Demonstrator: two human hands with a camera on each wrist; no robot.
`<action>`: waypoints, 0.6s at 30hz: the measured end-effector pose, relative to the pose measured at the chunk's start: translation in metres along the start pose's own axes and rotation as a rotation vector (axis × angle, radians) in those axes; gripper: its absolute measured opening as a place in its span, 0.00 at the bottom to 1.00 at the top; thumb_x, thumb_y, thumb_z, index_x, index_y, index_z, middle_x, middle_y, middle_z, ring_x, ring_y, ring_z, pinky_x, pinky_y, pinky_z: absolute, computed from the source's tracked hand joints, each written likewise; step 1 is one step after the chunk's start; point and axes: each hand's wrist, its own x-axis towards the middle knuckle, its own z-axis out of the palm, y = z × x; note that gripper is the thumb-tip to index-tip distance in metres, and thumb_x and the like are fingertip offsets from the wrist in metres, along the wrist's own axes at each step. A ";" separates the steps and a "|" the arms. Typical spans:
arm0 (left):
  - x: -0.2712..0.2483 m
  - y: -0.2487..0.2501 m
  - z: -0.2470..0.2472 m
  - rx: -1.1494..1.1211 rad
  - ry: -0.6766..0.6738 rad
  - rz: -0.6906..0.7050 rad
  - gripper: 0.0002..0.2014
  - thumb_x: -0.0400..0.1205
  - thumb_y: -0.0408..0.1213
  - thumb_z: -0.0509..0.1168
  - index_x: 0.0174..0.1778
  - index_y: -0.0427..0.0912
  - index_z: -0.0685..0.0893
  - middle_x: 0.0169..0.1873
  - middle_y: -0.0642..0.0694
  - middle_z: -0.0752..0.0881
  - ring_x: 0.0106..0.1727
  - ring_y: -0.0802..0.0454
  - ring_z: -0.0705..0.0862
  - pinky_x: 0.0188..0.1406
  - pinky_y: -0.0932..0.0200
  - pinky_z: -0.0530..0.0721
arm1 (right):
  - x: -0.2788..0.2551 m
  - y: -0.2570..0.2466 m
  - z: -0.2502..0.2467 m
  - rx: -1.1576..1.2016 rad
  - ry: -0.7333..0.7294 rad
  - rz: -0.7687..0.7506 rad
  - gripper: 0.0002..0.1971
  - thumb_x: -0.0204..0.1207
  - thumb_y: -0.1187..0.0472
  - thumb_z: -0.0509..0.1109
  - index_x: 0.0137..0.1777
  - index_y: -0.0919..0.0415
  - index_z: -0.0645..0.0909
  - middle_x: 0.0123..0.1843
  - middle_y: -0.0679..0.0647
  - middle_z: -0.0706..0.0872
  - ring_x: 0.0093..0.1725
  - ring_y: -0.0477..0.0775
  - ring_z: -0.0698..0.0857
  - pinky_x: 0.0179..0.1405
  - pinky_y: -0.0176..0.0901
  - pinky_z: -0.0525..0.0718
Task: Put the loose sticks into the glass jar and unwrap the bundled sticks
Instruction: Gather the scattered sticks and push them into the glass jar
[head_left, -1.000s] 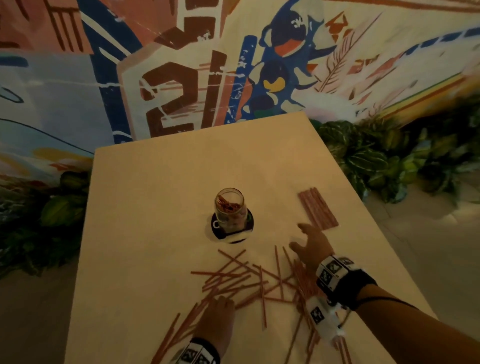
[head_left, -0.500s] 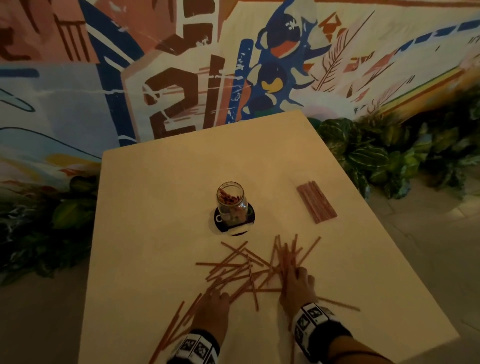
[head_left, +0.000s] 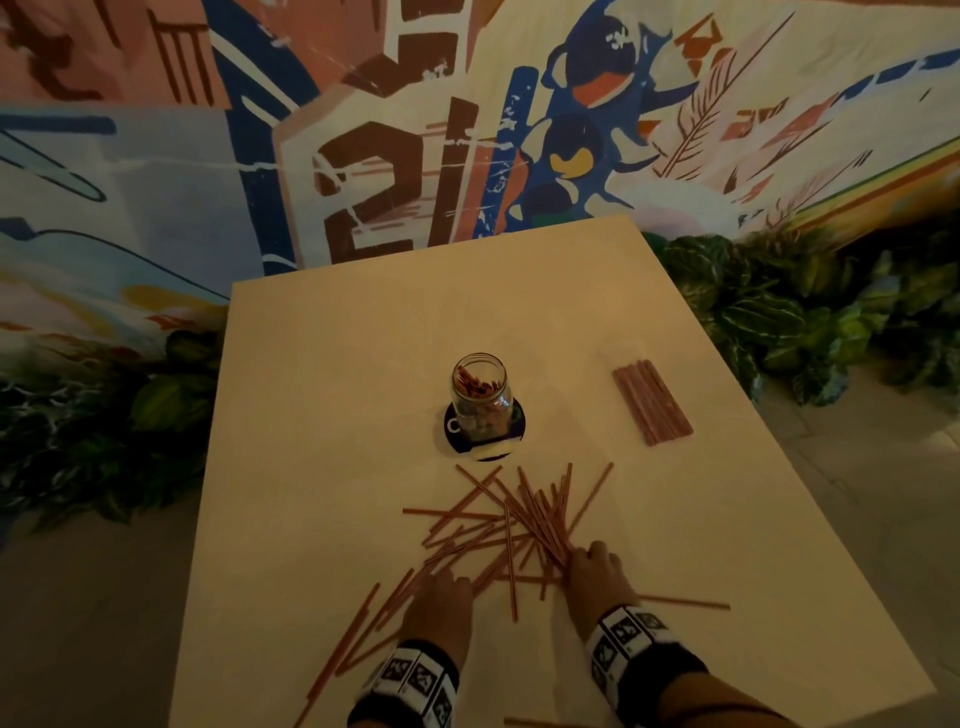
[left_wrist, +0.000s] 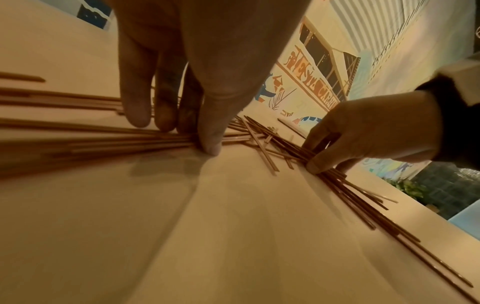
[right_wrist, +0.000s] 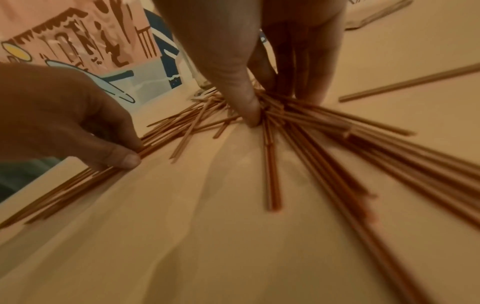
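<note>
Both hands (head_left: 519, 587) have drawn the loose sticks (head_left: 524, 519) closer together.

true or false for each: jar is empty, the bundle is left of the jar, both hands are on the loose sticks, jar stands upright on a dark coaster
1. The glass jar is empty. False: it already holds some sticks.
2. The bundled sticks lie left of the jar. False: they lie to its right, apart from it.
3. Both the left hand and the right hand are on the loose sticks. True.
4. The jar stands upright on a dark coaster. True.
</note>
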 end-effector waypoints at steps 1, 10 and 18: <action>0.000 0.000 0.000 0.002 -0.007 0.001 0.16 0.85 0.31 0.51 0.67 0.37 0.74 0.71 0.39 0.74 0.74 0.43 0.69 0.71 0.53 0.70 | 0.001 -0.001 -0.005 0.008 -0.002 -0.009 0.19 0.79 0.70 0.49 0.68 0.65 0.69 0.68 0.62 0.72 0.67 0.63 0.71 0.69 0.48 0.71; -0.001 0.007 -0.004 -0.003 -0.015 -0.067 0.23 0.86 0.27 0.48 0.79 0.36 0.59 0.78 0.37 0.65 0.79 0.42 0.65 0.77 0.53 0.67 | 0.023 -0.001 -0.014 0.008 -0.028 -0.012 0.15 0.81 0.61 0.51 0.66 0.64 0.68 0.66 0.61 0.75 0.65 0.62 0.74 0.63 0.53 0.77; 0.000 -0.002 -0.013 -0.029 -0.031 -0.147 0.23 0.87 0.33 0.47 0.80 0.37 0.57 0.80 0.38 0.63 0.78 0.41 0.65 0.78 0.52 0.65 | 0.032 0.007 -0.030 -0.041 -0.009 -0.057 0.19 0.82 0.56 0.49 0.70 0.62 0.62 0.66 0.61 0.79 0.64 0.63 0.78 0.64 0.55 0.72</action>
